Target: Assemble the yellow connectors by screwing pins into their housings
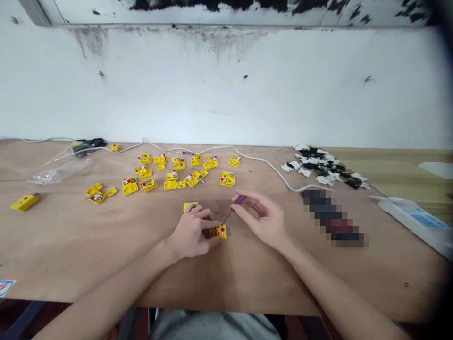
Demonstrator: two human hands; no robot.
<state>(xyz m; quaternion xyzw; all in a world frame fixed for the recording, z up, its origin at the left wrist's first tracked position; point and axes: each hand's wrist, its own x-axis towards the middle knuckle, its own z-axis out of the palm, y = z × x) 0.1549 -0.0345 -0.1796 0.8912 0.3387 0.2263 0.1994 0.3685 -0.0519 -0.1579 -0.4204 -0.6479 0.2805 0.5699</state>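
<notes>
Near the front middle of the table, my left hand (194, 231) is closed on a small yellow plug housing (222, 231) with a red round spot and thin metal prongs toward the right. My right hand (264, 219) pinches a small screwdriver (239, 200) by its purple and red handle. The shaft slants down to the left, and its tip is at the upper edge of the yellow housing; whether it sits in a screw is too small to tell. A yellow cover piece (190, 206) lies just behind my left hand, partly hidden by it.
Several opened yellow plug housings (147, 184) lie across the table's middle. A closed yellow plug (24, 202) is at left, near a clear bag (53, 172). Black and white pieces (323, 165) pile at back right, by a white cord (276, 171) and a power strip (417, 219).
</notes>
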